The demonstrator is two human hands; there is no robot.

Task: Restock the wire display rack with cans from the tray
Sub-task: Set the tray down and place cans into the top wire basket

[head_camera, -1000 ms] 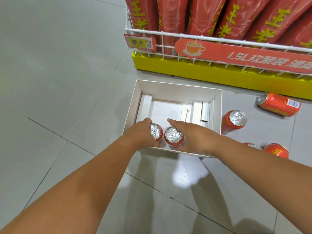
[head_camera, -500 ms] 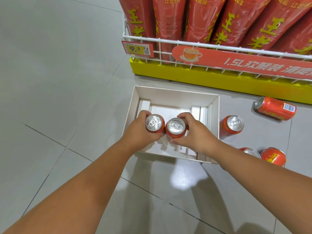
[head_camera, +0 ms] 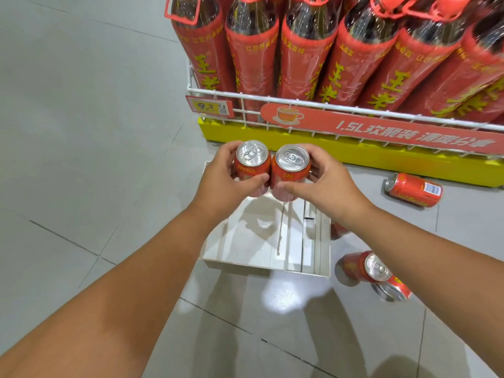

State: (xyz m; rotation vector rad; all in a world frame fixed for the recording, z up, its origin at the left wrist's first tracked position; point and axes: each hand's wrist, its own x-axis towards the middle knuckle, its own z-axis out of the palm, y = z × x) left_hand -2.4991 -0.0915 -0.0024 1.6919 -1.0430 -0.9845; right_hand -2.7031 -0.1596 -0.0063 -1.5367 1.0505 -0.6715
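Glossy metal cans (head_camera: 252, 162), white cardboard tray (head_camera: 245, 241)

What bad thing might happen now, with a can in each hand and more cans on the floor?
1. The left hand and right hand each grip one can, and the left can and right can sit right against each other; a bump might loosen one so it drops into the tray below.
2. Loose cans lie on the floor, like the one by the yellow base; a step there might roll or trip.
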